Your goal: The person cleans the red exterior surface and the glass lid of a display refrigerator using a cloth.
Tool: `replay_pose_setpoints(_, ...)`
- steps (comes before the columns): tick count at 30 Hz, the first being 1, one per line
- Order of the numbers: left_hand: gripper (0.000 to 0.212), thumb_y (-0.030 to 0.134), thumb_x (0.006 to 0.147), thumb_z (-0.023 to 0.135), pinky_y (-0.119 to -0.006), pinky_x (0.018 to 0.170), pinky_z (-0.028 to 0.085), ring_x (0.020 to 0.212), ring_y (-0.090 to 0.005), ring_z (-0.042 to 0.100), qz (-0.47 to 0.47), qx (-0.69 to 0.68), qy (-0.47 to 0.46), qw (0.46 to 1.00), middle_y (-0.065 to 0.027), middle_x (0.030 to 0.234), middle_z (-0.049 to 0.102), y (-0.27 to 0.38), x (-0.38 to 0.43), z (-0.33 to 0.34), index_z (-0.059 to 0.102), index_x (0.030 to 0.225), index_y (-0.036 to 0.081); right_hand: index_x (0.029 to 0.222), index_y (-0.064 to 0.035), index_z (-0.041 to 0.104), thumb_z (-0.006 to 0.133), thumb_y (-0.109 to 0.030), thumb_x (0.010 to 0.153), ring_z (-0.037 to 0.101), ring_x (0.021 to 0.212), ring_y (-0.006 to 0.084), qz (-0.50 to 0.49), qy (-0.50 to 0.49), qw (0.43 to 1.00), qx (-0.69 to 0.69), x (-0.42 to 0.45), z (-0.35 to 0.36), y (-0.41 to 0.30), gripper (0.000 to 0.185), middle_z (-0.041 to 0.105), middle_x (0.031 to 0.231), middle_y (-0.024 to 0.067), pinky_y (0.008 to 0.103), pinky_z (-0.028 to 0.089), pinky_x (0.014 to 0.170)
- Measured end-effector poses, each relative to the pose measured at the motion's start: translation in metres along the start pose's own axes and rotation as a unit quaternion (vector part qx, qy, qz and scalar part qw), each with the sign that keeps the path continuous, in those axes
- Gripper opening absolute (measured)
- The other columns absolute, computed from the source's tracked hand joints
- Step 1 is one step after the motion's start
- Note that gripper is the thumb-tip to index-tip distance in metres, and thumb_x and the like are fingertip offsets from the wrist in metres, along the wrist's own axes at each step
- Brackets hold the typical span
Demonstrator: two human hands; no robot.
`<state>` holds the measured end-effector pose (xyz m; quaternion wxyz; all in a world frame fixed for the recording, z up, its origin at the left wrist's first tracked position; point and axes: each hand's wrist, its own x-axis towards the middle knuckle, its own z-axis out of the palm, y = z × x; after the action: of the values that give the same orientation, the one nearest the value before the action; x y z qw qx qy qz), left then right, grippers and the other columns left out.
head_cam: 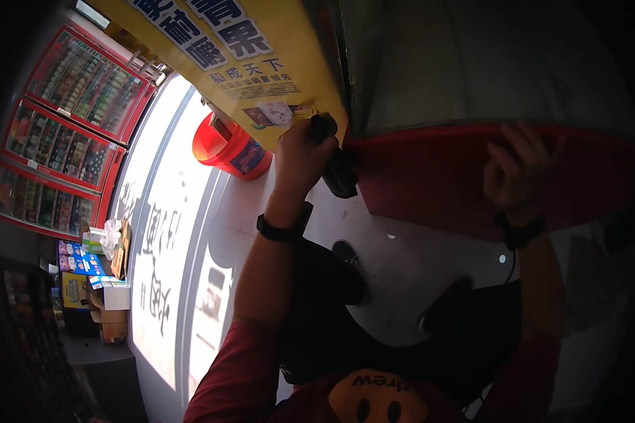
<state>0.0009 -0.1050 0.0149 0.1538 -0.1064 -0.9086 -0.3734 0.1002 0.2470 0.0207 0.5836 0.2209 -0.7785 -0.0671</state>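
My left hand [301,153], with a black band on its wrist, grips a dark, crumpled cloth-like item [340,172] whose exact kind I cannot tell. It is held against the lower corner of a yellow printed poster [296,58]. To the right, my right hand [518,169], also banded at the wrist, is raised with bent, spread fingers in front of a dark red panel [423,180]. Nothing shows in its fingers. Above that panel lies a dim greyish surface [428,69].
A red bucket [206,138] with something inside stands beyond the poster. Red-framed glass-door cabinets [123,153] full of bottles and cans line the far left, with cardboard boxes [114,317] below. My shoes are on the pale floor [391,264].
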Motion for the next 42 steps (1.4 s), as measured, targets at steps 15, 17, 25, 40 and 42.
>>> replay_pose_setpoints(15, 0.032, 0.017, 0.099, 0.055, -0.032, 0.083, 0.055, 0.095, -0.0182, 0.069, -0.165, -0.471, -0.166, 0.851, -0.0093, 0.104, 0.071, 0.01, -0.019, -0.011, 0.063, 0.123, -0.003, 0.12, -0.0218, 0.06, 0.057, -0.016, 0.097, 0.058, 0.128, 0.0284, 0.004, -0.011, 1.0, -0.011, 0.001, -0.004, -0.002, 0.024, 0.062, 0.132, 0.004, 0.0646, 0.012, 0.124)
replay_pose_setpoints(17, 0.037, 0.02, 0.1, 0.056, -0.035, 0.093, 0.054, 0.106, -0.0206, 0.067, -0.168, -0.503, -0.191, 0.826, -0.0113, 0.115, 0.069, 0.018, -0.021, -0.014, 0.059, 0.129, -0.004, 0.12, -0.0219, 0.06, 0.058, -0.016, 0.097, 0.058, 0.128, 0.0284, 0.004, -0.015, 1.0, -0.012, -0.001, -0.005, -0.002, 0.024, 0.061, 0.132, 0.004, 0.0642, 0.012, 0.124)
replay_pose_setpoints(25, 0.044, 0.025, 0.104, 0.053, -0.037, 0.1, 0.052, 0.113, -0.0238, 0.065, -0.134, -0.613, -0.28, 0.727, -0.0166, 0.126, 0.065, 0.026, -0.031, -0.011, 0.054, 0.133, -0.008, 0.124, -0.0142, 0.058, 0.062, -0.007, 0.092, 0.058, 0.126, 0.0315, 0.035, -0.138, 0.974, 0.178, 0.0, -0.02, -0.047, 0.033, 0.056, 0.135, 0.0099, 0.0564, 0.037, 0.117)
replay_pose_setpoints(40, 0.047, 0.035, 0.11, 0.045, -0.029, 0.09, 0.051, 0.103, -0.0141, 0.064, -0.113, -0.477, -0.449, 0.747, -0.0073, 0.115, 0.069, 0.066, -0.06, 0.006, 0.056, 0.138, -0.001, 0.108, -0.0066, 0.068, 0.085, -0.002, 0.077, 0.066, 0.094, 0.0238, 0.327, -0.08, 0.859, 0.386, 0.008, -0.025, -0.091, 0.036, 0.063, 0.104, 0.0087, 0.0336, 0.056, 0.08)
replay_pose_setpoints(42, 0.048, 0.037, 0.11, 0.044, -0.028, 0.089, 0.05, 0.102, -0.014, 0.064, -0.144, -0.464, -0.441, 0.755, -0.0072, 0.114, 0.069, 0.066, -0.06, 0.005, 0.056, 0.138, -0.001, 0.101, -0.0054, 0.069, 0.085, -0.001, 0.075, 0.065, 0.089, 0.0227, 0.283, -0.082, 0.881, 0.37, 0.004, -0.025, -0.089, 0.031, 0.062, 0.099, 0.0079, 0.033, 0.055, 0.074)
